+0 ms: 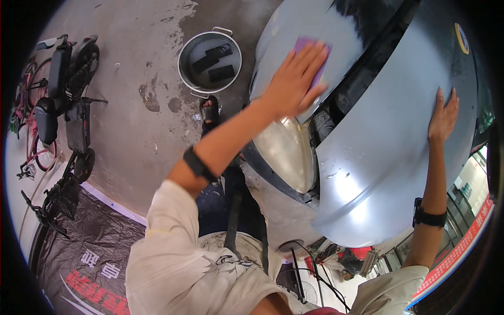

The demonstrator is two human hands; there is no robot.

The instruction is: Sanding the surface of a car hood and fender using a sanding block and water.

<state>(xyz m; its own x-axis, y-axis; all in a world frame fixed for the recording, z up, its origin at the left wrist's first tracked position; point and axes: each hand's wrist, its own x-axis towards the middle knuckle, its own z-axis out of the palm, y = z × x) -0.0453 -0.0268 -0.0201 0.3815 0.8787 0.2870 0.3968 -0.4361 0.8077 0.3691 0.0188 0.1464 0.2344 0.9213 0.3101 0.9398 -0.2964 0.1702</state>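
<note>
My left hand [295, 81] presses a flat purple sanding pad [321, 64] against a car's grey fender [278, 39], fingers stretched over it and slightly blurred. Most of the pad lies hidden beneath that hand. Just below my left wrist is the car's cloudy, yellowish headlight [286, 152]. Over on the right, my right hand [445, 116] rests flat on the grey hood [383, 152], its fingers out and holding nothing. A dark gap runs between hood and fender, and a dark patch [357, 16] marks the fender's far part.
A round metal basin [182, 71] with water and several dark blocks stands on the stained concrete floor [126, 100]. Parked electric scooters [79, 126] and a pink bicycle [43, 152] line the left. Dark printed sheeting [63, 257] lies lower left. Cables [328, 283] hang near my lower right.
</note>
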